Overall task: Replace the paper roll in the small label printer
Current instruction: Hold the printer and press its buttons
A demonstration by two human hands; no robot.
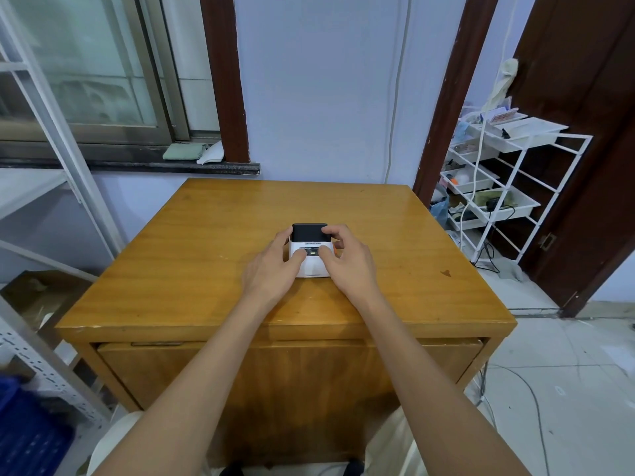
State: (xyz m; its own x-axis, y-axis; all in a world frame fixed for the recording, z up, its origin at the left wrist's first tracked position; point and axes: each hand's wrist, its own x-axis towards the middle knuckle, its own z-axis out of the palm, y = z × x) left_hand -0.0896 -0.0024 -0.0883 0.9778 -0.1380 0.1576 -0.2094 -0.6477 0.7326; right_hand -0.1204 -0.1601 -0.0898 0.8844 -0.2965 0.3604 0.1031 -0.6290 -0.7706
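The small label printer (310, 243) stands in the middle of the wooden table (213, 255). It has a white body, a black lid at the back and a small lit display on top. My left hand (273, 266) grips its left side, thumb resting on the top near the display. My right hand (345, 257) grips its right side, fingers over the black lid's corner and thumb on the top. The lid looks closed. A bit of orange shows at the printer's right side behind my right fingers. No paper roll is visible.
A white wire rack (501, 187) with trays and cables stands right of the table by a dark door. A metal shelf frame (51, 166) and a window are at the left. A cardboard box (41, 297) and a blue crate (31, 438) sit on the floor at left.
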